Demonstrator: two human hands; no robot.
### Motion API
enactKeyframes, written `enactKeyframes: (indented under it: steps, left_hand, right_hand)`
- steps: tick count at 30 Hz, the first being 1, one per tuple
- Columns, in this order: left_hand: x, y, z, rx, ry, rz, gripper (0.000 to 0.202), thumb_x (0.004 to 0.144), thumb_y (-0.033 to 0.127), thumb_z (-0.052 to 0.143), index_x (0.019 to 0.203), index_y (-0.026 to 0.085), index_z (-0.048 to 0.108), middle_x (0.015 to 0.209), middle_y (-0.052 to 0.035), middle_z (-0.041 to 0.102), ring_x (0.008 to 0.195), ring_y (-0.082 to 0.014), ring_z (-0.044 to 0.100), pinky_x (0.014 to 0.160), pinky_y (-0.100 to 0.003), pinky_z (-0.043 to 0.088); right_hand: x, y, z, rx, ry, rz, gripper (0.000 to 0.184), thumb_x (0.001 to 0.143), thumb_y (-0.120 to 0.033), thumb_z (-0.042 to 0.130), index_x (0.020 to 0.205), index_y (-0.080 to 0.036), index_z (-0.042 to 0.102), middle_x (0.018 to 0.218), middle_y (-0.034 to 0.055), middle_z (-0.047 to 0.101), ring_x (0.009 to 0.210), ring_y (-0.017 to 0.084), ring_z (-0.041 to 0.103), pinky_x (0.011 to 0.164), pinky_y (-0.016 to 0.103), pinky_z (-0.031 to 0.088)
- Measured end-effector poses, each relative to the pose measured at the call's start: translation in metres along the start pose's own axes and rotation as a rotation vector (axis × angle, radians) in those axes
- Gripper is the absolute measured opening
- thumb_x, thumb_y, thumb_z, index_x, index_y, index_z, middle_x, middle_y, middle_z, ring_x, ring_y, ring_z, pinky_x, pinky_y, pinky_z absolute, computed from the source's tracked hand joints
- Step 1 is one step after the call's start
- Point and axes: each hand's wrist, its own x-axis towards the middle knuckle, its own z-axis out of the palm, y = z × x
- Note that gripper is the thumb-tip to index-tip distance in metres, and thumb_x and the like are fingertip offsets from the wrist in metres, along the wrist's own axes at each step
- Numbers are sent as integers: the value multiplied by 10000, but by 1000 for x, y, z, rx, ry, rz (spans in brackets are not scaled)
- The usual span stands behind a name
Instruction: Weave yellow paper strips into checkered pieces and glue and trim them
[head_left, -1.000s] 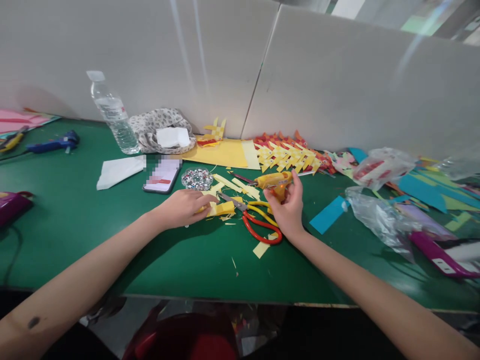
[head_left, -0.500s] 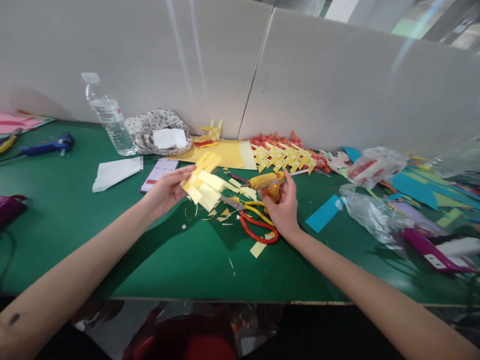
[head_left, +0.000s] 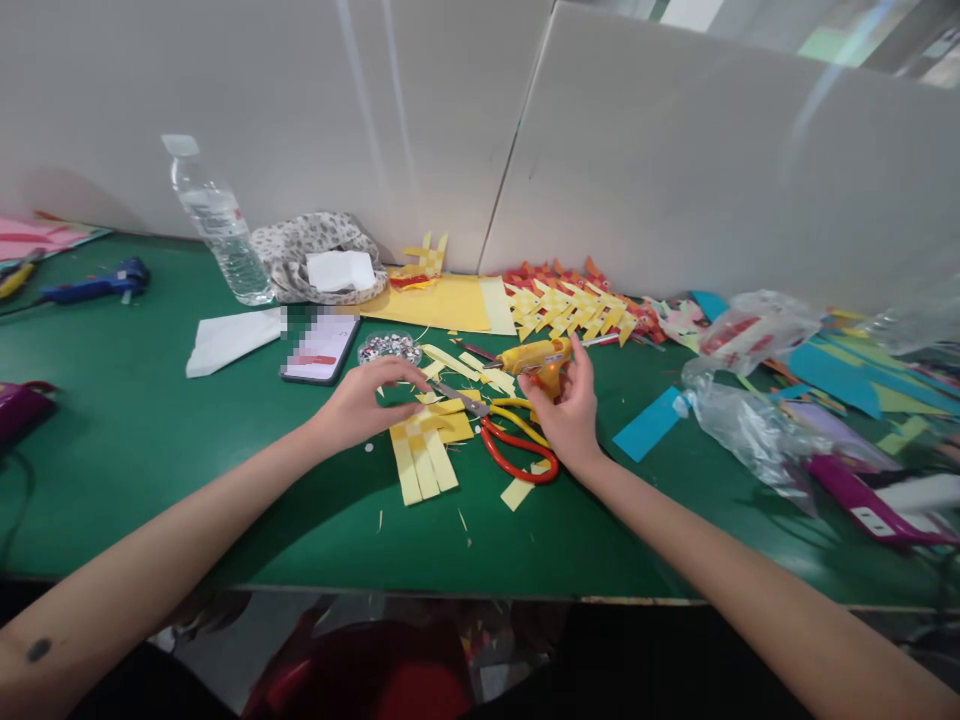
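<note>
While right hand [head_left: 568, 418] grips glue gun [head_left: 534, 355], woven paper [head_left: 424, 462] lies beside spread left hand [head_left: 367, 400]

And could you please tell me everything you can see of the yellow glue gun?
The yellow glue gun looks plastic, with a narrow, dark nozzle and a small orange glow near its handle. The right hand grips and partly hides that handle. The gun is nearly level, nozzle towards the left, near the paper scraps; a pale stick shows behind it. Whether its tip touches anything is unclear.
</note>
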Motion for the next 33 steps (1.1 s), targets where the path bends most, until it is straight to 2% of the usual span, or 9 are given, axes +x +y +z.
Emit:
enactKeyframes:
  steps: [2,5,9,12,15,21,27,30,33]
  left_hand:
    - [-2,0,3,132,56,169,108,783,244,578,860,213,648,940,-48,649,933,-169,578,841,-344,463]
    - [-6,4,13,234,-24,250,128,805,285,560,854,217,657,893,-44,642,868,-163,577,793,-320,464]
    - [-11,9,31,294,-134,163,178,822,341,537,804,225,671,809,-39,628,772,-161,565,678,-291,450]
    - [-12,11,38,329,-185,80,227,811,400,540,801,214,669,815,-49,621,783,-179,565,644,-292,437]
    - [-12,13,38,334,-232,15,262,761,451,585,832,210,657,844,-47,608,825,-194,560,647,-293,435]
    - [-9,13,36,217,-308,-74,204,771,397,583,742,201,633,744,-21,618,750,-160,554,581,-243,400]
    - [-6,9,33,-46,-262,-261,251,791,424,542,750,180,584,693,-7,634,562,-107,522,509,-232,379]
    - [-4,11,31,-285,-171,-348,231,783,409,561,769,179,540,723,-23,665,613,-122,578,563,-252,442]
    - [0,9,23,-440,-24,-396,220,741,371,621,754,168,536,723,-34,672,664,-149,621,618,-282,487]
  right_hand:
    - [0,-1,0,0,-9,-1,814,717,-368,654,1392,-258,212,1187,100,554,1020,242,586,879,441,489]
    - [-1,-2,0,1,-9,0,798,724,-376,643,1388,-261,214,1198,100,548,1022,244,586,883,450,485]
    - [-2,-2,1,18,-12,-4,783,727,-366,644,1380,-265,223,1216,100,535,1030,241,582,889,450,485]
    - [-2,-3,1,14,-15,-11,775,733,-363,639,1378,-271,221,1233,101,522,1045,240,575,893,452,486]
    - [-2,-3,0,-10,-23,-27,772,747,-367,622,1386,-266,199,1227,106,524,1038,238,579,891,458,488]
    - [-2,-3,0,-7,-13,-22,763,743,-358,629,1379,-263,219,1208,99,537,1038,234,580,890,445,493]
    - [-1,-2,1,19,-7,-16,787,728,-361,642,1383,-259,218,1225,103,532,1055,241,572,892,445,487]
    - [-1,0,1,14,-9,-9,787,732,-379,632,1385,-266,208,1229,105,530,1054,247,572,883,456,488]
    - [-1,0,1,22,-10,-9,793,729,-384,635,1386,-264,206,1215,107,534,1049,249,574,886,459,485]
